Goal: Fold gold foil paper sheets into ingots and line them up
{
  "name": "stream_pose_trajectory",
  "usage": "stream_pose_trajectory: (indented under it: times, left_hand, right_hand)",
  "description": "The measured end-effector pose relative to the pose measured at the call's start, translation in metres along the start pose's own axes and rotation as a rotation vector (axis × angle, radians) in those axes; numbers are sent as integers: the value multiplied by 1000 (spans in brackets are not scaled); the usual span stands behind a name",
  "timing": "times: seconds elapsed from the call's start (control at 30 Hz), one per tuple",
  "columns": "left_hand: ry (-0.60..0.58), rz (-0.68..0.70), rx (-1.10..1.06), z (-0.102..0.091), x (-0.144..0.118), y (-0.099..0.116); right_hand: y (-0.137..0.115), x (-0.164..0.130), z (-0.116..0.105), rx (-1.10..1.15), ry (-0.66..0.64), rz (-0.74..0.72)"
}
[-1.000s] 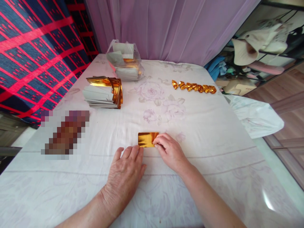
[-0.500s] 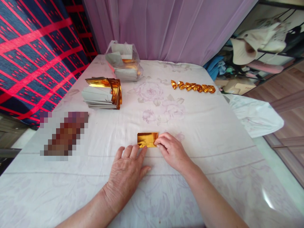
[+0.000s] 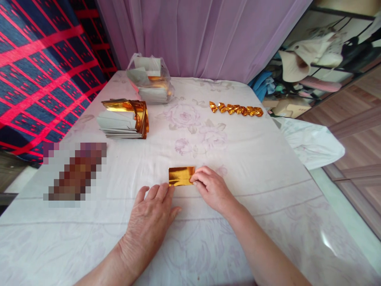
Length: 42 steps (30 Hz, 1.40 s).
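Observation:
A small rectangle of shiny gold foil paper lies flat on the tablecloth in front of me, a crease running along its near side. My right hand pinches its right end between thumb and fingers. My left hand rests palm down with its fingers stretched out, the index fingertip at the near left corner of the foil paper. Farther off to the left stands a stack of grey-backed gold foil sheets. A row of folded gold foil pieces sits at the back right.
A clear plastic bag with more foil sheets stands at the far left of the table. A blurred-out item lies by the left edge. Purple curtain hangs behind; shelves with a pale cap and a white bag are at the right.
My left index finger has slid left along the foil paper's near edge to its corner. My right hand keeps its pinch. The whole view has shifted slightly.

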<state>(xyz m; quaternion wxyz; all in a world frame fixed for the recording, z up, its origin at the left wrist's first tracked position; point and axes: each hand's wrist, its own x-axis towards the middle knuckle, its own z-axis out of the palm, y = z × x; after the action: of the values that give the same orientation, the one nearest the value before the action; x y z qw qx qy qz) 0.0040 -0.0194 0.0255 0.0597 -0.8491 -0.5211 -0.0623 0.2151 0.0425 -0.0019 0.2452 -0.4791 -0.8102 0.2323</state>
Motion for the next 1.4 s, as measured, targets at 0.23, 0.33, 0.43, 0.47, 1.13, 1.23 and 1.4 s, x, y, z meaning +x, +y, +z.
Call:
stream_pose_trajectory:
  times: [0.23, 0.33, 0.43, 0.47, 1.13, 1.23, 1.4]
  left_hand:
    - [50, 24, -9, -2, 0, -9]
    - [92, 8, -42, -2, 3, -16]
    - [61, -37, -59, 1, 7, -23]
    - [44, -58, -63, 3, 9, -25]
    - [199, -121, -386, 37, 20, -39]
    - [219, -105, -422, 39, 20, -39]
    - [223, -70, -442, 40, 20, -38]
  right_hand:
    - [-1, 1, 0, 24, 2, 6]
    - [-1, 1, 1, 14, 8, 26]
    - [0, 1, 1, 27, -2, 37]
    - [1, 2, 0, 36, -8, 37]
    - [9, 2, 2, 221, 102, 115]
    - [8, 2, 4, 208, 140, 145]
    - [6, 1, 5, 136, 144, 100]
